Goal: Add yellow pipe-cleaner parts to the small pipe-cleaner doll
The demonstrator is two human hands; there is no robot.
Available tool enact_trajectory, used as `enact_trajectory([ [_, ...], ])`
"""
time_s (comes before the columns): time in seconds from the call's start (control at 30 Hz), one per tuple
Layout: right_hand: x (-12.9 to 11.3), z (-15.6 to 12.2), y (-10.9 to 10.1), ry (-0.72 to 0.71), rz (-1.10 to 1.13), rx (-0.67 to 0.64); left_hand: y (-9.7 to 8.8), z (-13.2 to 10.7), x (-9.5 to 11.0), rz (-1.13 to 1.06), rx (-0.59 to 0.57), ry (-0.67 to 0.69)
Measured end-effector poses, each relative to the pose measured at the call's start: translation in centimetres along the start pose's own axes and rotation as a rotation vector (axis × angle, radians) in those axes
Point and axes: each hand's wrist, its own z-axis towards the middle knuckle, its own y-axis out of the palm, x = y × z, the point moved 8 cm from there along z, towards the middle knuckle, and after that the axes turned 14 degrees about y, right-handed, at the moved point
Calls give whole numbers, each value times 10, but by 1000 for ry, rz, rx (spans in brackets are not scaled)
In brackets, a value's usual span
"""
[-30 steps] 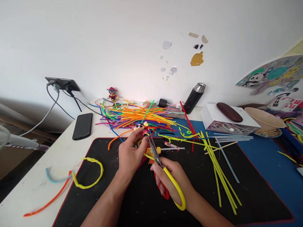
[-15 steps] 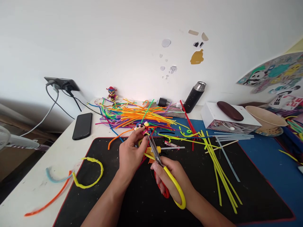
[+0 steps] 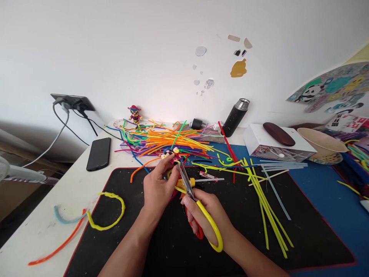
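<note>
My left hand [image 3: 161,181] pinches a small colourful pipe cleaner figure [image 3: 176,152] between thumb and fingers above the black mat. My right hand [image 3: 207,211] is closed around scissors [image 3: 211,223] with one yellow and one red handle. The scissor blades point up and left, their tips right at the lower edge of the figure by my left thumb. Just behind the blades lies a yellow glue gun [image 3: 191,182], partly covered, with a pale glue stick [image 3: 210,179] poking out to the right.
A heap of coloured pipe cleaners [image 3: 173,140] spreads along the back. Yellow pipe cleaners [image 3: 268,211] and glue sticks [image 3: 284,165] lie right. A phone [image 3: 98,154], bent pipe cleaners [image 3: 122,215], a small doll [image 3: 135,114], a black flask [image 3: 236,117] and a white box [image 3: 252,140] surround the mat.
The scissor blades look slightly closer together at the figure, and the handles have drawn a little nearer. The whole view has shifted slightly; both hands keep their hold.
</note>
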Motion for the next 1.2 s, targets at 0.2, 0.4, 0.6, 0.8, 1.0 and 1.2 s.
enact_trajectory([
  [0.2, 4, 3, -3, -10, -33, 26, -5, 1, 6, 131, 41, 105],
  [0.4, 6, 5, -7, -26, -66, 50, -4, 2, 10, 244, 32, 207],
  [0.6, 2, 2, -8, -2, -104, 61, -5, 2, 15, 311, 48, 296],
  [0.8, 0, 1, -11, 2, -138, 96, -5, 2, 19, 335, 46, 342],
  [1.0, -1, 2, -11, -4, -149, 94, -5, 0, 22, 359, 54, 387],
  [1.2, 0, 3, -10, -6, -104, 71, -6, 0, 21, 385, 71, 439],
])
